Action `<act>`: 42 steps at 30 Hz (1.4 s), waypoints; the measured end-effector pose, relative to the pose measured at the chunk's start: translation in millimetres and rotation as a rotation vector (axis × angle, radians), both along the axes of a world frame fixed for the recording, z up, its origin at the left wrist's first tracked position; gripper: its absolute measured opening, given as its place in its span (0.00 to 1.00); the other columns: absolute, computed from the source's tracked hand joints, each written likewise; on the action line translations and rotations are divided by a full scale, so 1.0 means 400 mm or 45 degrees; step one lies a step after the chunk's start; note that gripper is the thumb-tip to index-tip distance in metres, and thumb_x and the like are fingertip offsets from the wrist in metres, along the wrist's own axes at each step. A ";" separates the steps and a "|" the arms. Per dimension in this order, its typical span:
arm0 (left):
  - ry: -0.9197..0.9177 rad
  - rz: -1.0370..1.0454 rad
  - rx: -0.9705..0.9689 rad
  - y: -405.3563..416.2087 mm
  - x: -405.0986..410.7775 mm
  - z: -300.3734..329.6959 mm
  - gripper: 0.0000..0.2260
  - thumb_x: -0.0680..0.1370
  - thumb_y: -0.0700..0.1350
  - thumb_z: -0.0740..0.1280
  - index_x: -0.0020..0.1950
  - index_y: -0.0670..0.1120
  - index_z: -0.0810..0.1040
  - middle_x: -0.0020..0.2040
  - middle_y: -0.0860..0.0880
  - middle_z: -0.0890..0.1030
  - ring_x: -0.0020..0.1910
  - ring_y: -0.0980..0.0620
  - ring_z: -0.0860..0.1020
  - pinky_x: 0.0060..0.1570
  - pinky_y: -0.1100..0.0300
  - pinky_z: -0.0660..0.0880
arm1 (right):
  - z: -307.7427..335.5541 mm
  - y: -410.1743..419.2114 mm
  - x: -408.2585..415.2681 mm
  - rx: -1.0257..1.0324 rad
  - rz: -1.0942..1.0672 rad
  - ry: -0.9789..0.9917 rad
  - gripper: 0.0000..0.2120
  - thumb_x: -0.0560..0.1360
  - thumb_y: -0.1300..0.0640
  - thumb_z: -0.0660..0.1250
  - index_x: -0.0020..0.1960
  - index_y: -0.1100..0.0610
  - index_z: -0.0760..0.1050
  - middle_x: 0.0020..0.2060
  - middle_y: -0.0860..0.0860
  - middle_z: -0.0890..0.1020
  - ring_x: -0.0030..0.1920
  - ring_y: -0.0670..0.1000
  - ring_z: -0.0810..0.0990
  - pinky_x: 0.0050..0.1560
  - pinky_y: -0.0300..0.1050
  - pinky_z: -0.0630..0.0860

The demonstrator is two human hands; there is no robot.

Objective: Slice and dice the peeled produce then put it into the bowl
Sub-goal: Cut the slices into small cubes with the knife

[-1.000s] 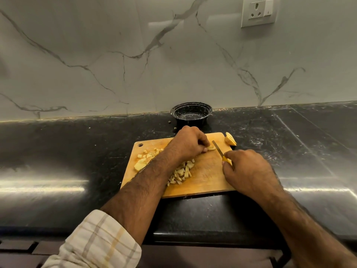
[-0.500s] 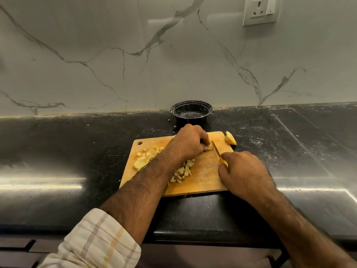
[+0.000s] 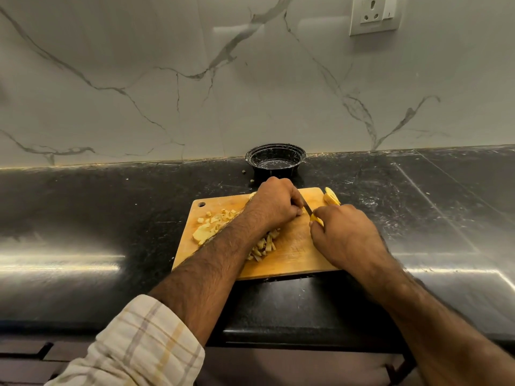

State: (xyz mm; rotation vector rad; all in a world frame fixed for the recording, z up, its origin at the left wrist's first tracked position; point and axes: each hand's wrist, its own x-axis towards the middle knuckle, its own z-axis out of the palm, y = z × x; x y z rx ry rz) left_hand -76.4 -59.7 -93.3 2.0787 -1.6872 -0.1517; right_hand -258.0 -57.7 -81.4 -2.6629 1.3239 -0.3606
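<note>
My left hand (image 3: 274, 203) curls over a hidden pale piece; my right hand (image 3: 344, 235) grips the yellow-handled knife (image 3: 309, 210), whose blade points far-left between my hands.

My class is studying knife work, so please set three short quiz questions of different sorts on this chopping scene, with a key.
1. True or false: the black bowl already holds diced pieces.
2. Which of the hands grips the knife: A left, B right?
3. Fill in: the uncut yellow piece lies at the cutting board's far ____ corner.

Key: 1 false, it looks empty of produce; 2 B, the right hand, while the left hand steadies the produce; 3 right.
</note>
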 end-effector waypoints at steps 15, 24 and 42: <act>-0.050 0.001 -0.023 0.010 -0.017 0.002 0.06 0.78 0.45 0.77 0.54 0.48 0.89 0.51 0.52 0.87 0.49 0.56 0.82 0.56 0.56 0.83 | 0.038 0.046 -0.039 0.119 0.056 0.313 0.12 0.80 0.52 0.64 0.62 0.50 0.78 0.48 0.49 0.77 0.49 0.52 0.78 0.49 0.49 0.79; 0.007 0.007 0.013 0.028 0.023 0.003 0.13 0.77 0.49 0.78 0.61 0.51 0.85 0.59 0.53 0.85 0.56 0.57 0.80 0.60 0.56 0.81 | 0.036 0.040 -0.035 0.031 -0.024 0.045 0.14 0.81 0.47 0.61 0.62 0.50 0.79 0.51 0.51 0.81 0.49 0.52 0.80 0.51 0.54 0.82; -0.101 0.044 -0.019 0.007 -0.014 0.000 0.04 0.77 0.46 0.77 0.51 0.49 0.89 0.49 0.54 0.86 0.46 0.56 0.81 0.53 0.58 0.83 | 0.028 0.032 -0.021 0.134 0.065 0.253 0.11 0.81 0.52 0.64 0.60 0.51 0.80 0.49 0.50 0.78 0.50 0.53 0.79 0.52 0.51 0.80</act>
